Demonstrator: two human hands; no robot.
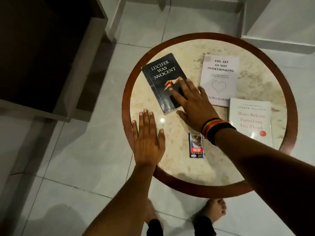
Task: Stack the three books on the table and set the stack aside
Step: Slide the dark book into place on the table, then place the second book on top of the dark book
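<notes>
Three books lie flat and apart on a round marble table (187, 169) with a wooden rim. The black book "Lucifer Was Innocent" (162, 77) is at the left, tilted. A pale book "The Art of Not Overthinking" (219, 74) is at the middle back. The white book "Don't Believe Everything You Think" (250, 120) is at the right. My right hand (192, 103), with bands on its wrist, rests flat with spread fingers on the black book's lower right corner. My left hand (147, 138) is flat and open over the table's left rim, holding nothing.
A small cigarette pack (196, 145) lies near the table's front, under my right wrist. A dark cabinet (42, 57) stands at the left and white furniture (281, 28) at the back right. My bare feet (214, 210) stand on the tiled floor below the table.
</notes>
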